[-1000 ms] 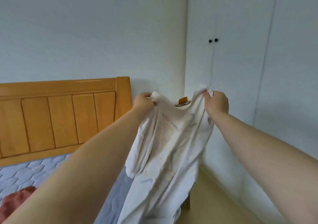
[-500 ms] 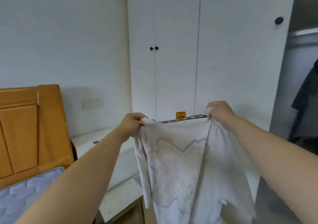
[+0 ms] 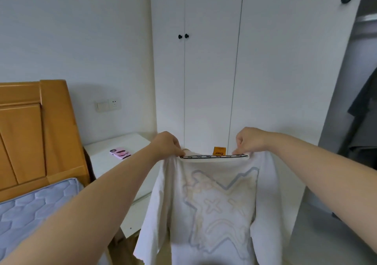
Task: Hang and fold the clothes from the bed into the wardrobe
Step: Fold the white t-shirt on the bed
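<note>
Garment: limp white T-shirt (image 3: 214, 199), pale blue-and-cream outline print, orange square neck tag (image 3: 219, 151).
Position: held up in the air before the flat white wardrobe doors (image 3: 210, 71), collar stretched level.
Left hand (image 3: 166, 144): pinches the left collar end.
Right hand (image 3: 250, 140): pinches the right collar end.
Room: orange wooden headboard (image 3: 30, 130), quilted blue-grey mattress (image 3: 34, 207), white bedside cabinet (image 3: 106, 162) bearing a pink phone (image 3: 120, 153).

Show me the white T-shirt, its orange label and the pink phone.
white T-shirt (image 3: 220, 199): head view, on the printed middle.
orange label (image 3: 219, 151): head view, middle of the tag at the collar.
pink phone (image 3: 120, 153): head view, middle of its patterned back.
</note>
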Demonstrator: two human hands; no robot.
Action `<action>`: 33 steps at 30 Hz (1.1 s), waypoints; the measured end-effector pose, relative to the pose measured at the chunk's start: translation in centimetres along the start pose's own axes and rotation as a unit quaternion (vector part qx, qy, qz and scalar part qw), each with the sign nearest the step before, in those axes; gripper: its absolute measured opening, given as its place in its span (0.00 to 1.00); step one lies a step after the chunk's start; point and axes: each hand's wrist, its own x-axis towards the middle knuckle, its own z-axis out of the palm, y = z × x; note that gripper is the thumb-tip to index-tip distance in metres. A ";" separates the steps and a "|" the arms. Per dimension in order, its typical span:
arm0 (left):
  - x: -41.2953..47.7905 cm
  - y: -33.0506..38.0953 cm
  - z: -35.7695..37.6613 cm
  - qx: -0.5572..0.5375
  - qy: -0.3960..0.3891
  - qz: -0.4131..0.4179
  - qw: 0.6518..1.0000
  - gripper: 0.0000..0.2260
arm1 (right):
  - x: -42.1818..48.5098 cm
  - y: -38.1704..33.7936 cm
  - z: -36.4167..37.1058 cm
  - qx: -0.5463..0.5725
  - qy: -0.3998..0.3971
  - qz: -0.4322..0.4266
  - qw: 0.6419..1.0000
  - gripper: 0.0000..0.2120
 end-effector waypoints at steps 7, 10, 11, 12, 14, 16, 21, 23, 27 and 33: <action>-0.7 -1.6 0.1 0.048 0.056 0.066 0.995 0.08 | -1.1 -1.5 2.2 -0.080 -0.150 -0.028 0.985 0.14; -0.9 -2.1 -0.1 0.091 0.099 0.057 0.989 0.05 | -0.7 -1.7 3.0 -0.098 -0.202 -0.032 0.974 0.09; -0.9 -2.3 -0.1 0.092 0.115 0.049 0.988 0.05 | -0.6 -2.0 3.3 -0.109 -0.208 -0.038 0.971 0.07; -0.9 -2.6 -0.2 0.080 0.130 0.036 0.988 0.06 | -0.6 -2.1 3.4 -0.123 -0.220 -0.034 0.967 0.06; -1.1 -2.8 -0.4 0.040 0.160 -0.002 0.986 0.08 | -0.8 -2.6 3.6 -0.108 -0.272 -0.011 0.956 0.09; -1.1 -2.9 -0.6 -0.034 0.179 -0.037 0.983 0.09 | -1.1 -3.2 3.7 -0.135 -0.317 0.010 0.939 0.16; -1.1 -2.9 -0.4 -0.306 0.109 -0.135 0.936 0.17 | -1.1 -4.2 4.8 -0.232 -0.188 0.014 0.954 0.12; -1.2 -3.4 -0.7 -0.289 0.088 -0.129 0.945 0.17 | -1.0 -4.1 4.3 -0.161 -0.100 0.036 0.981 0.10; -1.7 -4.2 -2.2 -0.239 0.026 -0.071 0.968 0.03 | 0.6 -2.5 3.1 0.085 0.040 0.060 0.994 0.13; -1.7 -4.5 -3.4 0.126 0.009 -0.041 0.991 0.18 | 1.5 -2.1 2.6 0.262 0.094 -0.005 0.961 0.11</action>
